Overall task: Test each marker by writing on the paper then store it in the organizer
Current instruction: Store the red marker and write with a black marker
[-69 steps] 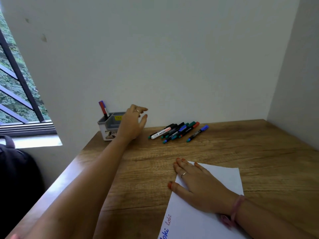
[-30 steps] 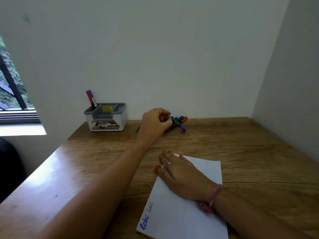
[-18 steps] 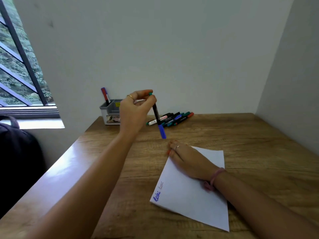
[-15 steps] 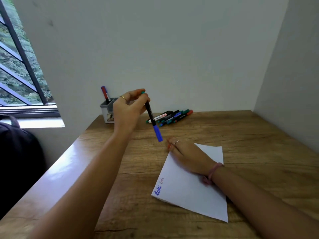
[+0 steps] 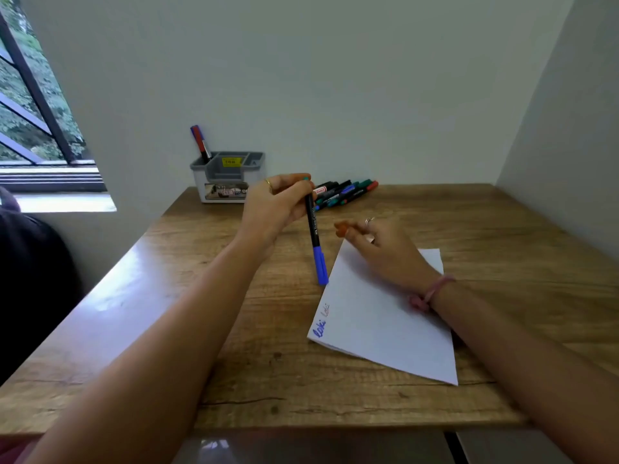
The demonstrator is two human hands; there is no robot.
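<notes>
- Left hand (image 5: pixel 274 205) up off the desk, fingers + thumb pinching the top end of a black-barrelled marker (image 5: pixel 315 236), blue cap pointing down.
- Marker hangs near-vertical, tilted a bit; cap tip sits just beside the paper's left edge. Can't tell if it touches the wood or hovers.
- Thin gold ring on a left finger, knuckles curled toward the wall.
- Right hand (image 5: pixel 382 249) over the far corner of the paper (image 5: pixel 385 316), fingers loosely curled, nothing between them. Fingertips w/ orange-red polish reach toward the marker barrel but stay apart from it. Silver ring, pink band on the wrist.
- Can't tell whether the palm is pressing the sheet or lifted just above.
- Paper lies angled on the wooden desk (image 5: pixel 201 346), white, w/ two small scribbled words at its near-left corner: one bold blue, one fainter beside it.
- Further back, a bunch of markers (image 5: pixel 345 192) lying against the wall, caps black, blue, green, red, one w/ a white barrel; left hand partly blocks them.
- Left of those, grey-and-white organizer (image 5: pixel 227 179) by the wall, a yellow label inside, a picture sticker on the front.
- One marker w/ blue-red top (image 5: pixel 200 142) stands tilted in its left compartment.
- Window w/ dark bars (image 5: pixel 37 95) far left, greenery outside.
</notes>
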